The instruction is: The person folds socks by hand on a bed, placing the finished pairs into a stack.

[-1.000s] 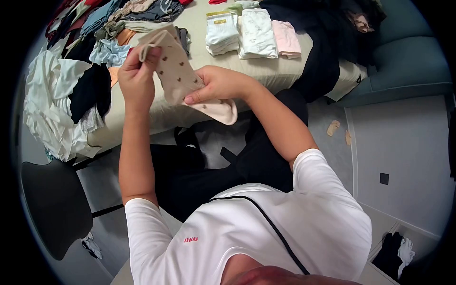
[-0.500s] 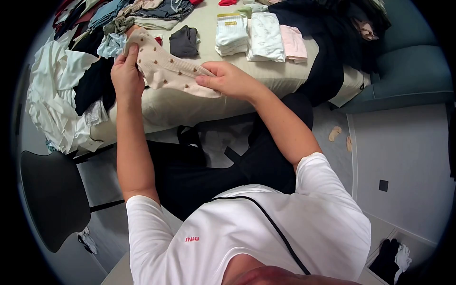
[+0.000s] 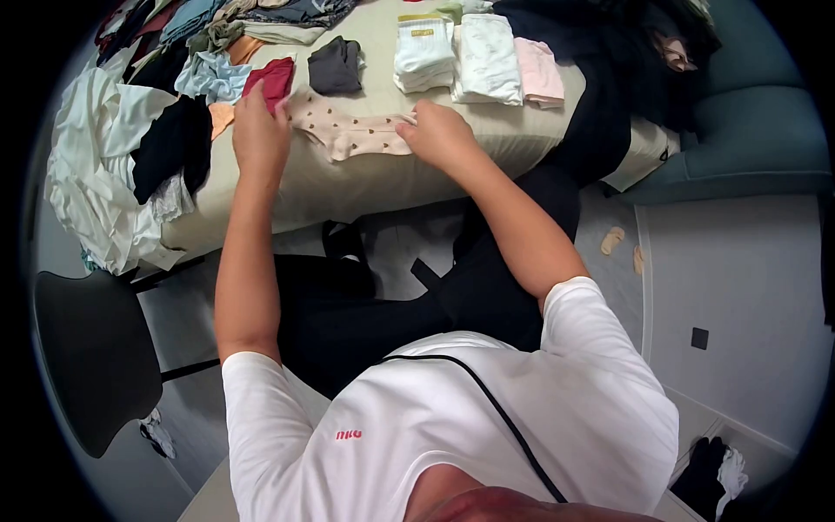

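Observation:
A pair of pale pink underpants (image 3: 357, 135) dotted with small brown hearts is stretched sideways between my hands, close to the front edge of the bed-like surface. My left hand (image 3: 261, 137) is closed at its left end, fingertips partly hidden. At the other end, my right hand (image 3: 437, 135) pinches the fabric between thumb and fingers. A red cloth (image 3: 277, 76) lies just beyond my left hand. Behind the underpants sits a folded dark grey cloth (image 3: 335, 67).
Folded stacks stand at the back: a light blue one (image 3: 424, 56), a white patterned one (image 3: 487, 61) and a pink one (image 3: 539, 74). Loose clothes (image 3: 104, 157) heap on the left. Dark fabric (image 3: 600, 96) drapes at right beside a teal sofa (image 3: 757, 130). A black chair (image 3: 96, 357) stands lower left.
My left hand has moved right and slightly down, and my right hand a little right and up. The underpants now lie lower and flatter, uncovering the red cloth behind.

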### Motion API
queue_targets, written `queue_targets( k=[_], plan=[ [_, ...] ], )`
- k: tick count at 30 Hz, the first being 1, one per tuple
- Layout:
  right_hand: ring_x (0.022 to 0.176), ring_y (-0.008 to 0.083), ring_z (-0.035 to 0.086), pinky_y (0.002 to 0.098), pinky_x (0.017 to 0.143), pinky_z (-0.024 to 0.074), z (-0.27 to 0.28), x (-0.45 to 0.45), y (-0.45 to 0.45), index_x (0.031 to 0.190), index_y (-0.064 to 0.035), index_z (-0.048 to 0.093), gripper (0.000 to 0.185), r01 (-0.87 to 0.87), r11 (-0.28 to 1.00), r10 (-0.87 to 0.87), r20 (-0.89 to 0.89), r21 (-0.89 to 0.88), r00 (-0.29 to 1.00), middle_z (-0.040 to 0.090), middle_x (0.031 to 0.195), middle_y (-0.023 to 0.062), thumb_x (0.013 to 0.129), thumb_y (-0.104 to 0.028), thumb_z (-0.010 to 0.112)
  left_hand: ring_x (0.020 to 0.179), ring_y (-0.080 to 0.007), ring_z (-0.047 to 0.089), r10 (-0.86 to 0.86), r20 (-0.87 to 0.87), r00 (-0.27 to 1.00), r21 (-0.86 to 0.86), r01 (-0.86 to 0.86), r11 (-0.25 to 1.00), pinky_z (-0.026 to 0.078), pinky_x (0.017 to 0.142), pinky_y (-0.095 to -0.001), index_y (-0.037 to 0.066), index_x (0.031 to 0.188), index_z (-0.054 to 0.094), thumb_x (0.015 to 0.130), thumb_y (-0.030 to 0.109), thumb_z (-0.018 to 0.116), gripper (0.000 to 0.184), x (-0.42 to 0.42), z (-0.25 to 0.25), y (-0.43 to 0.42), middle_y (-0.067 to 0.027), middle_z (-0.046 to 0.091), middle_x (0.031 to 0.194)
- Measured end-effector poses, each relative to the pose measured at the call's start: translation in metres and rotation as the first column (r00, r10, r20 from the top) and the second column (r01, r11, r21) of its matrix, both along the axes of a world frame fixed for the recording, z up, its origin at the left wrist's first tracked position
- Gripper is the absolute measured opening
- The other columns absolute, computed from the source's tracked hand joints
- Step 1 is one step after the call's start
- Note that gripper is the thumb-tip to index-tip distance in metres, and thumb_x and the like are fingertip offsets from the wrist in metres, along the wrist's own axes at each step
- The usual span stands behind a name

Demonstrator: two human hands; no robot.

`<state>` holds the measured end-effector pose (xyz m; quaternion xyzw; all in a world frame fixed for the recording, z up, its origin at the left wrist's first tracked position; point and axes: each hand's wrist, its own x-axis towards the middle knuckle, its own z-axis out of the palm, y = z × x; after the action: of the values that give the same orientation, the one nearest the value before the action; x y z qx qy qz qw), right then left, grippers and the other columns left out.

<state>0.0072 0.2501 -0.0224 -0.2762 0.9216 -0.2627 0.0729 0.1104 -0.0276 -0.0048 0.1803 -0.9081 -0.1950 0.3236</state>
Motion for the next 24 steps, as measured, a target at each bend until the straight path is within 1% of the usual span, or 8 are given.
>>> queue_targets(
  k=[3, 6, 8, 12, 14, 17, 19, 24],
  plan=[
    [0.101, 0.0443, 0.073, 0.0526, 0.089, 0.0570, 0.001, -0.004, -0.001, 0.105, 0.0043, 0.070, 0.042, 0.013, 1.000, -0.013, -0.005, 0.013, 1.000, 0.075, 0.102, 0.0274, 0.096, -0.037, 0.072, 0.093, -0.0411, 0.068, -0.143, -0.051, 0.988, -0.202, 0.130, 0.971, 0.054, 0.084, -0.0500, 0.003, 0.114, 0.072, 0.098, 0.011, 0.066, 0.020, 0.013, 0.011, 0.044, -0.0178, 0.071, 0.100],
    [0.100, 0.0444, 0.073, 0.0526, 0.089, 0.0572, -0.002, -0.006, 0.002, 0.105, 0.0037, 0.070, 0.040, 0.011, 1.000, -0.011, -0.015, 0.024, 1.000, 0.075, 0.101, 0.0273, 0.096, -0.036, 0.072, 0.098, -0.0421, 0.070, -0.279, 0.371, 0.886, -0.133, 0.347, 0.928, 0.056, 0.086, -0.0478, 0.002, 0.118, 0.071, 0.098, 0.022, 0.068, 0.028, 0.029, -0.003, 0.093, -0.0208, 0.072, 0.105],
    [0.100, 0.0445, 0.073, 0.0525, 0.089, 0.0574, -0.004, -0.006, 0.003, 0.105, 0.0034, 0.070, 0.039, -0.009, 1.000, 0.010, -0.024, 0.024, 1.000, 0.075, 0.101, 0.0272, 0.096, -0.035, 0.072, 0.101, -0.0427, 0.069, -0.241, 0.193, 0.951, -0.546, 0.308, 0.779, 0.055, 0.091, -0.0494, -0.001, 0.120, 0.071, 0.100, 0.026, 0.067, 0.034, 0.026, -0.060, 0.090, -0.0237, 0.071, 0.110],
    [0.102, 0.0435, 0.073, 0.0526, 0.088, 0.0573, 0.011, -0.002, 0.001, 0.106, 0.0032, 0.068, 0.033, 0.000, 0.999, 0.001, -0.013, 0.054, 1.000, 0.075, 0.105, 0.0272, 0.096, -0.028, 0.071, 0.104, -0.0417, 0.070, -0.211, 0.174, 0.962, -0.591, 0.273, 0.759, 0.054, 0.092, -0.0505, -0.005, 0.116, 0.071, 0.103, 0.026, 0.064, 0.035, 0.031, -0.034, 0.095, -0.0261, 0.072, 0.111],
    [0.107, 0.0428, 0.072, 0.0523, 0.088, 0.0573, 0.010, 0.006, 0.004, 0.106, 0.0029, 0.068, 0.031, 0.006, 0.996, -0.008, 0.025, 0.088, 1.000, 0.074, 0.111, 0.0273, 0.095, -0.026, 0.071, 0.109, -0.0378, 0.071, -0.096, 0.479, 0.873, -0.097, 0.161, 0.982, 0.054, 0.093, -0.0495, -0.007, 0.114, 0.071, 0.105, 0.027, 0.061, 0.036, 0.021, -0.007, 0.080, -0.0278, 0.073, 0.114],
    [0.120, 0.0411, 0.066, 0.0508, 0.095, 0.0545, 0.002, 0.019, -0.006, 0.103, 0.0019, 0.066, 0.030, 0.007, 0.997, 0.019, -0.344, 0.074, 0.939, 0.069, 0.128, 0.0259, 0.092, -0.025, 0.072, 0.088, -0.0276, 0.075, 0.017, 0.434, 0.901, 0.023, -0.030, 0.999, 0.057, 0.076, -0.0442, -0.012, 0.112, 0.069, 0.102, 0.036, 0.067, 0.049, 0.011, -0.023, 0.036, -0.0246, 0.074, 0.102],
    [0.132, 0.0419, 0.057, 0.0513, 0.109, 0.0468, 0.001, 0.032, -0.019, 0.113, 0.0048, 0.066, 0.042, -0.311, 0.950, 0.277, -0.468, 0.004, 0.839, 0.061, 0.139, 0.0261, 0.088, -0.028, 0.073, 0.067, -0.0178, 0.072, -0.052, 0.332, 0.942, 0.549, -0.148, 0.822, 0.051, 0.054, -0.0322, -0.014, 0.109, 0.068, 0.095, 0.037, 0.080, 0.055, 0.005, -0.025, 0.027, -0.0138, 0.072, 0.090],
    [0.142, 0.0443, 0.049, 0.0534, 0.122, 0.0336, -0.030, 0.065, -0.033, 0.139, 0.0102, 0.057, 0.066, -0.432, 0.901, 0.361, -0.636, 0.047, 0.682, 0.055, 0.147, 0.0296, 0.090, -0.031, 0.072, 0.065, -0.0105, 0.067, 0.027, 0.141, 0.990, 0.904, -0.140, 0.404, 0.039, 0.046, -0.0233, -0.001, 0.103, 0.067, 0.088, 0.026, 0.089, 0.038, -0.004, -0.038, 0.018, -0.0051, 0.068, 0.086]
  ],
)
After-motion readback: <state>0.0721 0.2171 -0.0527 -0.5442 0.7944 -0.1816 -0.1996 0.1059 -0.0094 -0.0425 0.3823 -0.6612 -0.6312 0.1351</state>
